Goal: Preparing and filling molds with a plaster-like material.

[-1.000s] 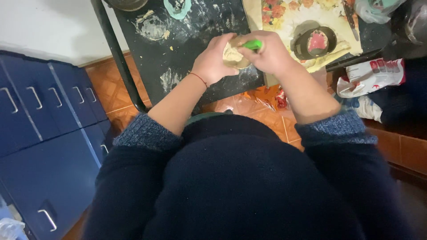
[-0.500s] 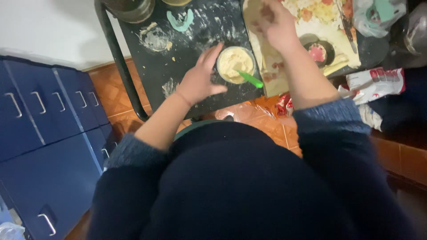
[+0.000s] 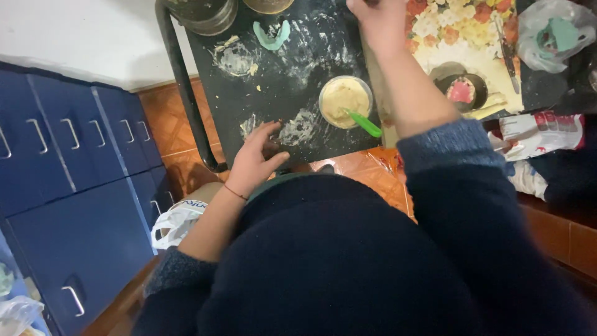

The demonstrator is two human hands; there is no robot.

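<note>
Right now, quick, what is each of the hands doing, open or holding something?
Left hand: open, fingers spread, resting on the black table edge, holding nothing.
Right hand: reaching to the top edge, fingers cut off; cannot tell.

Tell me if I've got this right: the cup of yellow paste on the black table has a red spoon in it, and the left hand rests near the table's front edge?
Not quite. The spoon in the cup is green, not red, as the head view shows. The rest holds: the cup stands on the black table, and the left hand rests near its front edge.
</note>
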